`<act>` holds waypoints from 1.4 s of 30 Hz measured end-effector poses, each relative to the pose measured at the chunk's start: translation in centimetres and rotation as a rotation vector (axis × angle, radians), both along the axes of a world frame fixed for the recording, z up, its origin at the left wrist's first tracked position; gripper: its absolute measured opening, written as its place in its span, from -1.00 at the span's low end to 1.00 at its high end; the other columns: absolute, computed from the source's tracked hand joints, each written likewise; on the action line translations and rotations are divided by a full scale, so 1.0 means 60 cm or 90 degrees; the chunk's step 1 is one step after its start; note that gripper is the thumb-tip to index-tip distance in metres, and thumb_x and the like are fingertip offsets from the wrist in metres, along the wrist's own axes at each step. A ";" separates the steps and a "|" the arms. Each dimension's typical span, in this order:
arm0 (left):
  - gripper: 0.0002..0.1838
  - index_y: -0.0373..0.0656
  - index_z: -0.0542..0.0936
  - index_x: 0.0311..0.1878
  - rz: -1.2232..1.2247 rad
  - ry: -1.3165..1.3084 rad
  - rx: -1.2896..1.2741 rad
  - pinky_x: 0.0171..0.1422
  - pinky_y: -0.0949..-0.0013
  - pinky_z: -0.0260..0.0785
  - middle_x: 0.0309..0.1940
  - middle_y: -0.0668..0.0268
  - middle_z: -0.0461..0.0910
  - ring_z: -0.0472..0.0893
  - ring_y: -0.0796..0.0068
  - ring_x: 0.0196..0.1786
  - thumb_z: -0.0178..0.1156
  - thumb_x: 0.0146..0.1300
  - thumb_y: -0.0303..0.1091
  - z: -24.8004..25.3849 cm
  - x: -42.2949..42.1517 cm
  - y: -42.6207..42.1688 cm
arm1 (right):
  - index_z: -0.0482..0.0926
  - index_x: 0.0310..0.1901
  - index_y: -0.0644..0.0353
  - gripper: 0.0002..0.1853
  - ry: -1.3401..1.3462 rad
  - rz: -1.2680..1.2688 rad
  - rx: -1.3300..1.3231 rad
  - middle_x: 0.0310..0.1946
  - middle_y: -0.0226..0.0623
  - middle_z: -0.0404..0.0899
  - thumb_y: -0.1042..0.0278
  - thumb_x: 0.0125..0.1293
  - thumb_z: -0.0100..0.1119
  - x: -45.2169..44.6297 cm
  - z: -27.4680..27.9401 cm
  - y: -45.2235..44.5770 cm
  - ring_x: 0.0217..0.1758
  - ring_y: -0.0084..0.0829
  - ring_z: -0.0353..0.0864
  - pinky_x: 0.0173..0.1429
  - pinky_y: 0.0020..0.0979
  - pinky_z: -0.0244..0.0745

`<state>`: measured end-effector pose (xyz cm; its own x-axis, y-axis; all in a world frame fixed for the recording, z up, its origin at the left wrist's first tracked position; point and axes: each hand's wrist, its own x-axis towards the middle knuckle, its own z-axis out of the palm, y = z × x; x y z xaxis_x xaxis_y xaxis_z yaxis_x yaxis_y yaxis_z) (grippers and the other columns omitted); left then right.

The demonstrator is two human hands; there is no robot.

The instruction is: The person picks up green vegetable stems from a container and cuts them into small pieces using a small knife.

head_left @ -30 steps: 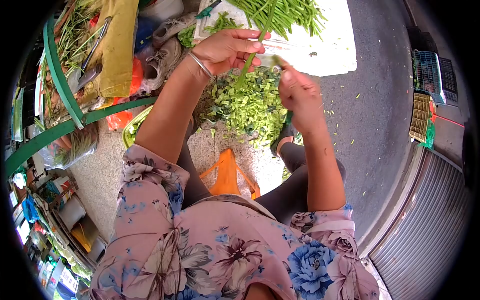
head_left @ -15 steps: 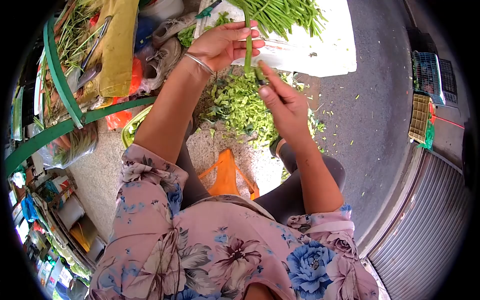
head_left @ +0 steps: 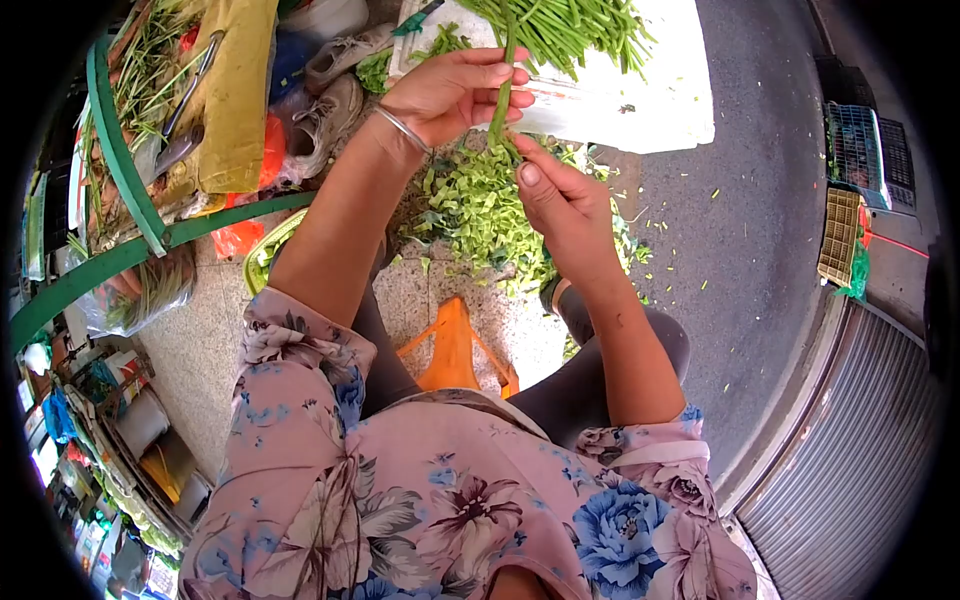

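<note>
Left hand [head_left: 437, 95]: fingers pinch one green stem [head_left: 498, 122] near the white box [head_left: 650, 118]. Right hand [head_left: 572, 208]: fingers at the stem's lower end; grip not discernible. The box carries one stem bundle [head_left: 590, 38]; one cuttings pile [head_left: 488, 218] lies in front.

The top edge crops the stem pile [head_left: 590, 38]; the right hand [head_left: 577, 208] hides what it grips.

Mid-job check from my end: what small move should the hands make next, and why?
I'd probably keep the left hand steady and work the right hand at the lower end of the green stalk. The left has the stalk between thumb and fingers, the right's thumb and index finger are close to that end, and cut green pieces lie heaped below.
</note>
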<state>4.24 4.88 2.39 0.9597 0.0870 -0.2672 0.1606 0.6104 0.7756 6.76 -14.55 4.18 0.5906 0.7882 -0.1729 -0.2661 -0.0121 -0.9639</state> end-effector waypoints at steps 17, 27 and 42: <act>-0.53 -0.20 0.31 0.17 -0.136 -0.053 0.043 -0.31 0.64 0.35 -0.21 0.44 0.52 0.51 0.71 -0.36 0.09 0.19 -0.32 0.015 0.003 -0.006 | 0.32 0.11 0.01 -0.67 0.519 0.097 0.114 -0.67 -0.58 0.09 0.24 0.32 -0.11 0.014 0.012 -0.008 -0.67 -0.70 0.03 -0.63 -0.68 -0.06; -0.51 -0.15 0.29 0.19 -0.120 0.009 0.047 -0.32 0.51 0.45 -0.25 0.45 0.48 0.55 0.62 -0.29 0.09 0.20 -0.27 0.020 -0.011 0.001 | 0.30 -0.15 0.05 -0.84 0.414 -0.088 0.274 -0.67 -0.59 0.10 0.21 0.34 -0.19 0.117 0.022 -0.054 -0.69 -0.70 0.03 -0.66 -0.68 -0.04; -0.72 -0.11 0.41 -0.25 0.210 0.101 0.023 -0.19 0.46 0.48 -0.37 0.41 0.49 0.51 0.56 -0.34 0.28 0.03 -0.31 0.000 -0.009 0.019 | 0.38 0.11 0.15 -0.35 -0.131 0.107 -0.402 -0.61 -0.32 0.51 0.11 -0.04 0.33 0.081 -0.074 -0.042 -0.62 -0.54 0.38 -0.46 -0.46 0.30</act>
<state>3.69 6.00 2.41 0.8252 0.3967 -0.4021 0.0807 0.6218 0.7790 11.64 -17.08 -0.23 0.5397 0.6568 -0.5267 -0.0232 -0.6138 -0.7891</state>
